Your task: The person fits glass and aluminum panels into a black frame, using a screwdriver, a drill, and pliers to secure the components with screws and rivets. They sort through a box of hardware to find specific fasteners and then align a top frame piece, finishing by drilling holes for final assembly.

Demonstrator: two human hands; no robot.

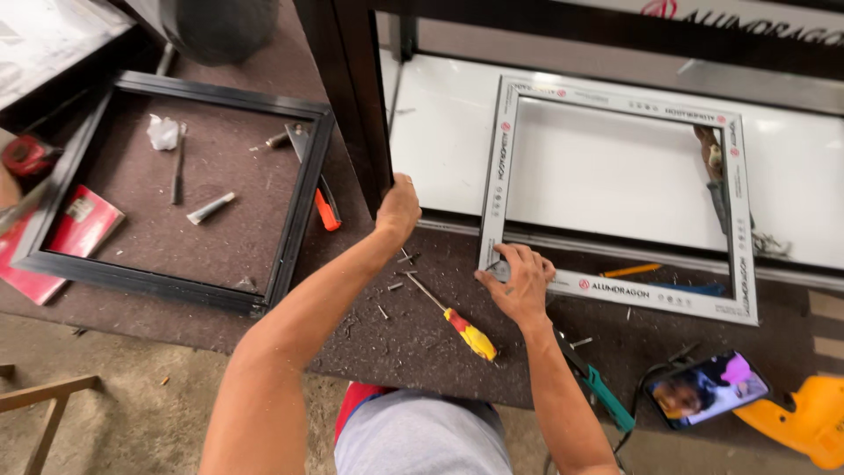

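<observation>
A workshop — aluminium frames (615, 189), screwdriver (457, 324) and screws (394, 286) on the bench.

So, screens and packaging here: a phone (709, 390) lies on the mat well to the right of the right hand's fingers (519, 264), below them, screen lit with a colourful video. The silver frame (615, 293) under those fingertips wears white protective film with red round logos. Far left of the left hand (397, 209), a flat red booklet-like pack (77, 224) sits half under the black frame (290, 229).
</observation>
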